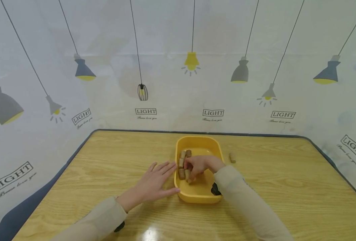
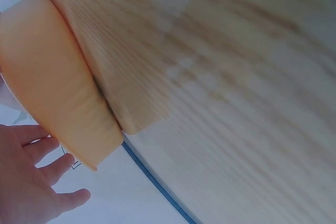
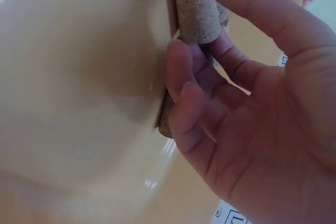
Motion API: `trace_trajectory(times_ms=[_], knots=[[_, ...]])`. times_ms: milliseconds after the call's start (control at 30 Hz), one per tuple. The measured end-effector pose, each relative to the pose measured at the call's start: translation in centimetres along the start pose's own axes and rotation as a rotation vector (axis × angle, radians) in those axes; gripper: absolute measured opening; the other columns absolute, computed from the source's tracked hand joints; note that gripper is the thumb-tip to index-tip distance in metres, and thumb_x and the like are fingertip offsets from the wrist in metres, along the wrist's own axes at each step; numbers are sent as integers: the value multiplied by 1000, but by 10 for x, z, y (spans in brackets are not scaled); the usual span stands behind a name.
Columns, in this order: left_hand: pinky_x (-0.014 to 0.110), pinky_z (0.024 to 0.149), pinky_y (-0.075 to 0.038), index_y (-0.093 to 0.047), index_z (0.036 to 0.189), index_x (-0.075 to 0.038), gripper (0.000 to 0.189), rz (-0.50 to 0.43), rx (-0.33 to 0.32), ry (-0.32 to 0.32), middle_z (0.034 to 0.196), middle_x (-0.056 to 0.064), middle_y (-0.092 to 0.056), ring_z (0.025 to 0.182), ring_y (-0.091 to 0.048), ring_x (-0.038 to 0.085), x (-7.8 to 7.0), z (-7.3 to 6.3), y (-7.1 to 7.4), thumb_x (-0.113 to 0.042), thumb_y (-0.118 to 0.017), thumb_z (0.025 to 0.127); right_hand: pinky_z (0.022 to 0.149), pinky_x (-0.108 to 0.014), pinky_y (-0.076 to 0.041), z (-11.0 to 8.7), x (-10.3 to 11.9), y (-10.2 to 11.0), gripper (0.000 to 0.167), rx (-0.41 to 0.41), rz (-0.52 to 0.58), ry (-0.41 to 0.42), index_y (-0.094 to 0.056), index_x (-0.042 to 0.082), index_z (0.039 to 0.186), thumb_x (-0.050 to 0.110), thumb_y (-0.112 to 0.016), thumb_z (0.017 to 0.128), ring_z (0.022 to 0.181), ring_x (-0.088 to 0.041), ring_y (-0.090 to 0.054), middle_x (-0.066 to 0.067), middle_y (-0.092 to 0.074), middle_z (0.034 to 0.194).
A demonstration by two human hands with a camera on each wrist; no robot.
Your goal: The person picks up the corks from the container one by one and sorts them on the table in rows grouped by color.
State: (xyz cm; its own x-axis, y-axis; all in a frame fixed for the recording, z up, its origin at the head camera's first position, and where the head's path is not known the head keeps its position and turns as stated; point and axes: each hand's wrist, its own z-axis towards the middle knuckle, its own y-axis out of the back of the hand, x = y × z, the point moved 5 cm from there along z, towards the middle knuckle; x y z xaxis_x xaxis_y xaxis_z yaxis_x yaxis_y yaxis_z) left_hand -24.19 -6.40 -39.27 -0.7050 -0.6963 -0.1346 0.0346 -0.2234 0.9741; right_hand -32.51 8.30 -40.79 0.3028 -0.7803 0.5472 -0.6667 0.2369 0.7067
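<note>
A yellow plastic tray (image 1: 199,198) lies on the wooden table. Several wine corks (image 1: 182,173) stand grouped along its left inner wall, some light and some darker brown. My right hand (image 1: 198,164) reaches into the tray and pinches a light cork (image 3: 197,17) between thumb and fingers, beside the others. Part of the group is hidden behind that hand. At the tray's left side, my left hand (image 1: 152,183) has its fingers spread and straight, fingertips right at the rim; the left wrist view shows them against the tray's outer wall (image 2: 58,77).
One more cork (image 1: 232,157) lies on the table to the right of the tray. A pale cloth (image 1: 171,120) printed with lamps rises behind the table (image 1: 120,150) and at both sides. Under the right sleeve (image 1: 241,190) a small black device (image 1: 215,189) shows over the tray.
</note>
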Motion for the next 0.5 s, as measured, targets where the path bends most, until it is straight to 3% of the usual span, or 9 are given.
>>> trace_trajectory(times_ms=[167, 400, 500], knots=[[51, 99, -13, -29, 139, -8, 80, 4, 10, 0, 141, 6, -27, 127, -23, 25, 0, 0, -1, -66, -30, 83, 62, -23, -37, 1, 0, 0, 39, -15, -32, -4, -50, 10, 94, 11, -78, 66, 76, -14, -44, -3, -48, 86], [50, 100, -13, -29, 139, -9, 80, 8, 8, 6, 141, 5, -27, 128, -22, 24, 1, 1, -2, -66, -29, 83, 60, -29, -45, -4, 1, 7, 36, 8, 25, -19, -52, 9, 100, 9, -73, 71, 72, -14, -47, -3, -49, 88], [50, 100, -12, -29, 139, -8, 80, 3, 1, 5, 141, 6, -27, 127, -23, 24, 1, 1, -2, -66, -30, 83, 60, -29, -45, -7, 3, 15, 36, 5, 21, 16, -53, 10, 102, 10, -71, 72, 77, -15, -47, -2, -48, 94]])
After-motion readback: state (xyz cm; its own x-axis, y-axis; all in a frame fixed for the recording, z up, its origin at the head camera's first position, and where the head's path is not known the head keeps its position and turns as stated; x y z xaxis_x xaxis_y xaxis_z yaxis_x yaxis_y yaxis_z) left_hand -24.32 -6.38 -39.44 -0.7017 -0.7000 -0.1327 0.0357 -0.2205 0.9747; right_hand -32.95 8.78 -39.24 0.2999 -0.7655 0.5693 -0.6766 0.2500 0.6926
